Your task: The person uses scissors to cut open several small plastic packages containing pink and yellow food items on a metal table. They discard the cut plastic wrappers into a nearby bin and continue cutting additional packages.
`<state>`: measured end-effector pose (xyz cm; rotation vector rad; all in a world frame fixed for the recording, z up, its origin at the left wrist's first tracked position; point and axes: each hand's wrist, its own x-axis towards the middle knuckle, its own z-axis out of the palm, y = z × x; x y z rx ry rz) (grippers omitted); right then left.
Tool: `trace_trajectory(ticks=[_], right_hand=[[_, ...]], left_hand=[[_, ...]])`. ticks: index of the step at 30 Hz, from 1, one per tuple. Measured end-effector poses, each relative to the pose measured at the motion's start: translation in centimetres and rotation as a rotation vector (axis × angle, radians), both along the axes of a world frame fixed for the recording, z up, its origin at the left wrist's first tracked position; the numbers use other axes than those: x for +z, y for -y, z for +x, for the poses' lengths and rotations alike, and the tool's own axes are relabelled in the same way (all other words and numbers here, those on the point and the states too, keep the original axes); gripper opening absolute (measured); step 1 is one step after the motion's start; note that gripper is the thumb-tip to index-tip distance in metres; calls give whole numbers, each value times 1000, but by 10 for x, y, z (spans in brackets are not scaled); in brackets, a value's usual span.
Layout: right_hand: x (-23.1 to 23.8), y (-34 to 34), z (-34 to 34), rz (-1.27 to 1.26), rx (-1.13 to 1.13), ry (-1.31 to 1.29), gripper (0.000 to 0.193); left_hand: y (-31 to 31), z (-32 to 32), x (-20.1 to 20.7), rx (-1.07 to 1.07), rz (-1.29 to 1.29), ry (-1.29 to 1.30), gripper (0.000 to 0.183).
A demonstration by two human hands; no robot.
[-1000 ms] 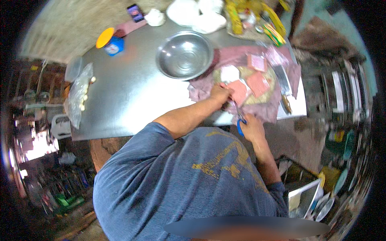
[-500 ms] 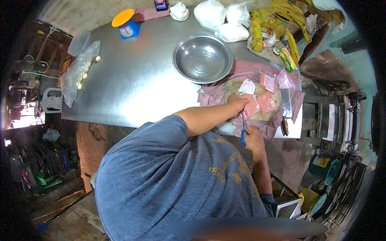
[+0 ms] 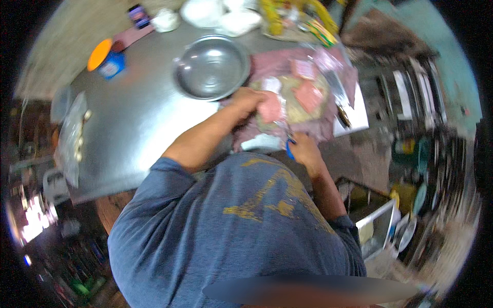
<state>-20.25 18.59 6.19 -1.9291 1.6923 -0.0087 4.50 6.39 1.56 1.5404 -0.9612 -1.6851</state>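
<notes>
My left hand [image 3: 247,100] pinches the upper left edge of a flat pink packet [image 3: 271,109] in clear plastic, which looks like sliced meat. In my right hand [image 3: 306,149] is a pair of scissors [image 3: 290,149] with blue handles, just below the packet; motion blur hides its blades. The packet is over a round, worn board [image 3: 290,123] on a mauve cloth [image 3: 264,62]. Another pink packet [image 3: 308,97] lies to its right and a third packet [image 3: 303,68] farther back. A knife [image 3: 344,117] with a dark handle rests at the board's right.
A wide metal basin [image 3: 210,77] stands left of the cloth on the steel table [image 3: 123,133]. Farther left are a blue scale [image 3: 110,66] with an orange pan and a clear bag [image 3: 77,138] beside small pale round things. White bags [image 3: 239,21] and a phone [image 3: 138,16] are along the back.
The whole view has swung, so the table sits farther left and tilted. My left hand has shifted up the packet's left side; the scissors are now lower, close to the packet's bottom edge.
</notes>
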Motion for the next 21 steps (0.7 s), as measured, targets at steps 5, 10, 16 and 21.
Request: trace_trajectory(ticks=[5,10,16,21], right_hand=[[14,9,6,176,-92,-12,42],[19,9,1,182,-64,39,43],[16,9,-10,196,-92,125,44],[0,11,-21,180,-40,118,46]], left_hand=[[15,22,40,-201,5,207,28],[30,30,88,-221,6,54,24],[55,-37,81,-203,-1,-211,21],[61,-113,29,-264,50,-108,35]])
